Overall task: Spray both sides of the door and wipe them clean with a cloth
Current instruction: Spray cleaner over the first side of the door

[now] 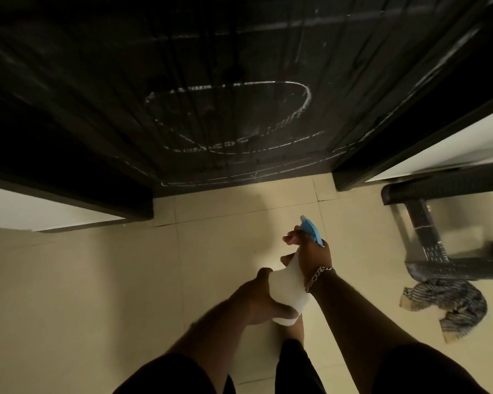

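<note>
You've got 1 spray bottle (289, 282) in front of you, white body w/ a blue trigger head, held low over the tile floor (97, 280) and pointing toward the door (211, 81). Both hands are on it. Your right hand (310, 251) wraps the neck just under the blue head, fingers curled round it, 1 finger out front near the trigger; a chain bracelet (318, 277) sits on that wrist. Your left hand (256, 300) grips the bottle's lower body from the left side, thumb across the bottom, fingers closed on it.

The door is 1 dark panel straight ahead, shut or nearly so; can't tell which. It's marked w/ white chalky lines: 1 big rough oval in the middle, plus straighter strokes above and along the bottom edge. Dark frame on both sides, pale wall beyond.

1 cloth (447, 302), striped grey-blue, lies crumpled on the floor to your right, well apart from both hands, just beside the base of 1 dark piece of furniture (421, 223). It's prob a stool or chair, only partly in view.

Your 2 legs in dark shorts show at the bottom edge.
</note>
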